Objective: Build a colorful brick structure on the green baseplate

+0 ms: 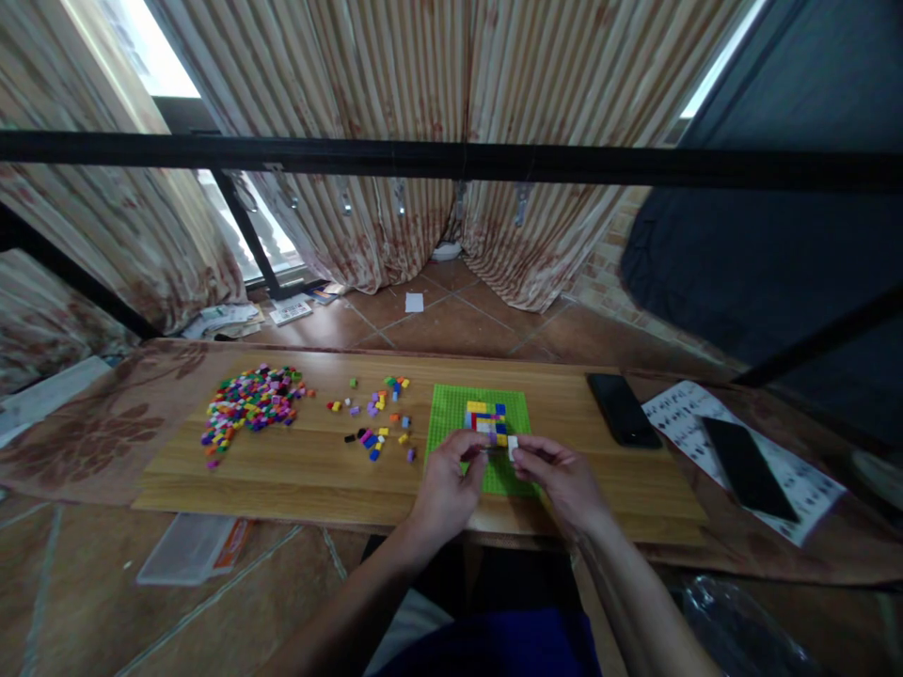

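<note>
A green baseplate [451, 414] lies on a wooden board [282, 461] and carries a small block of yellow, blue, red and white bricks [486, 419]. My left hand [449, 480] rests at the plate's near edge, its fingers pinched together just below the block; what they hold is too small to name. My right hand [557, 475] is beside it, fingers pinched on a small white brick [513, 444] at the block's near right corner. A heap of loose coloured bricks [246, 402] lies far left. A thinner scatter of bricks [377, 423] sits between heap and plate.
Two black phones lie to the right, one on the board [622, 407] and one on a printed paper sheet [748, 463]. A black metal bar [451, 160] crosses above the table. Striped curtains [395, 216] hang behind. A clear plastic box [187, 548] lies on the tiled floor.
</note>
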A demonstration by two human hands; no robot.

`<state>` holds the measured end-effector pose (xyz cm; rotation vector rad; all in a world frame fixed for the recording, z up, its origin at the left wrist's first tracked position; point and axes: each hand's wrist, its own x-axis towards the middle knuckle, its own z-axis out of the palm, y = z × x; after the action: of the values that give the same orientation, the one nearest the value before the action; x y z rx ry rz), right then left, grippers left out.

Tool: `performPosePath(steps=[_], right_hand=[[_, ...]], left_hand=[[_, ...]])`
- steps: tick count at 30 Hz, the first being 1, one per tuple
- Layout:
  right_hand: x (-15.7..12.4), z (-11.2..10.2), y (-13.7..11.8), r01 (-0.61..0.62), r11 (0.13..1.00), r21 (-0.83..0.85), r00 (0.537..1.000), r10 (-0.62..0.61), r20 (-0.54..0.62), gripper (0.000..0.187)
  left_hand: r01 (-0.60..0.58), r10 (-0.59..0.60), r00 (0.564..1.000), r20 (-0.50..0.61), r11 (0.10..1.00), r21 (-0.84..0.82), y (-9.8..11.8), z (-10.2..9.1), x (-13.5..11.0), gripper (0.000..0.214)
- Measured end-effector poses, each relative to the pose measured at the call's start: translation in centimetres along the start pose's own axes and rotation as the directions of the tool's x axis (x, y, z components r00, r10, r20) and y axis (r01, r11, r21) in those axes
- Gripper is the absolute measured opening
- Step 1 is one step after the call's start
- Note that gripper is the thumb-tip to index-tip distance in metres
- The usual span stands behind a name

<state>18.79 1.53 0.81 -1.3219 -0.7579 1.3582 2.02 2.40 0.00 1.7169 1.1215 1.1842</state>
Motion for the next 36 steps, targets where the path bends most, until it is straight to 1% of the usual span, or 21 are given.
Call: performPosePath(steps=[3, 6, 8, 10, 15, 21, 27, 31, 36], right_hand=[[2.1, 0.0, -0.8, 0.001, 1.0, -0.019, 0.998, -0.002, -0.057, 0.043], [3.6, 0.3, -1.4, -0.015, 0.994, -0.11, 0.996, 0.005, -0.089, 0.043], [4.2, 0.5, -1.7, -0.012, 0.983, -0.185, 0.994, -0.009, -0.111, 0.042], [4.5, 0.6, -1.8, -0.004, 0.967, -0.257, 0.993, -0.027, -0.118, 0.041], [4.5, 0.4, -1.8, -0.026, 0.928, -0.372, 0.995, -0.013, -0.101, 0.035], [4.2, 0.4, -2.3, -0.037, 0.895, -0.446, 0.998, 0.011, -0.061, 0.032], [4.5, 0.7, -2.6, -0.035, 0.84, -0.541, 0.997, -0.005, -0.071, 0.034], [4.8, 0.7, -2.6, -0.045, 0.834, -0.549, 0.998, 0.019, -0.053, 0.033], [5.2, 0.6, -2.9, -0.108, 0.847, -0.521, 0.994, 0.086, -0.066, 0.03]], left_hand=[[-0.066, 0.068, 0.998, -0.001, 0.972, 0.225, -0.6, -0.6, 0.7, 0.025], [-0.137, 0.123, 0.991, 0.06, 0.895, 0.424, -0.8, -1.0, 1.0, 0.031], [-0.167, 0.122, 0.985, 0.12, 0.846, 0.506, -0.9, -0.8, 1.1, 0.037], [-0.181, 0.104, 0.98, 0.167, 0.815, 0.551, -1.0, -0.5, 1.0, 0.043], [-0.199, 0.074, 0.97, 0.231, 0.787, 0.584, -1.3, 0.1, 0.9, 0.048], [-0.201, 0.063, 0.968, 0.242, 0.773, 0.601, -1.4, 0.3, 0.8, 0.052], [-0.203, 0.058, 0.967, 0.247, 0.759, 0.618, -1.3, 0.5, 0.6, 0.054], [-0.198, 0.055, 0.969, 0.242, 0.759, 0.62, -1.2, 0.6, 0.5, 0.055], [-0.195, 0.047, 0.967, 0.249, 0.765, 0.614, -1.2, 0.7, 0.6, 0.059]])
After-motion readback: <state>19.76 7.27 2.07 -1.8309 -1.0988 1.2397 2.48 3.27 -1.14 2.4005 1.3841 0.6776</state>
